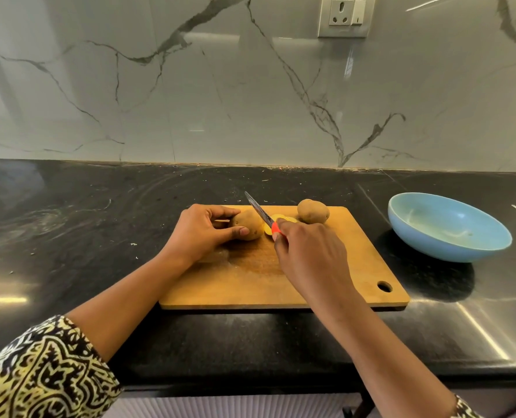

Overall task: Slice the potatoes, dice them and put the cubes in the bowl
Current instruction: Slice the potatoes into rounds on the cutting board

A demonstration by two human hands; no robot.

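At centre frame of the head view, on a wooden cutting board (250, 282) set on a black countertop (69, 221), the slicing has only begun. The left hand (199, 233) curls thumb and fingers round a half-cut potato (249, 226), steadying it. The right hand (308, 251) is closed round the orange handle of a knife (259, 210), whose blade stands at the potato's cut face. A few pale slices (280, 220) lie just beside the blade. A second potato (313, 210), near the board's upper right, is whole and untouched. Nothing appears diced, and the blue bowl (431, 245) at right of frame, well apart from the board, shows no cubes (only faint smudges inside), so most of the work seems to remain. The slices are partly hidden by blade and knuckles, so their number is unclear. Whether the edge has entered the potato cannot be told.
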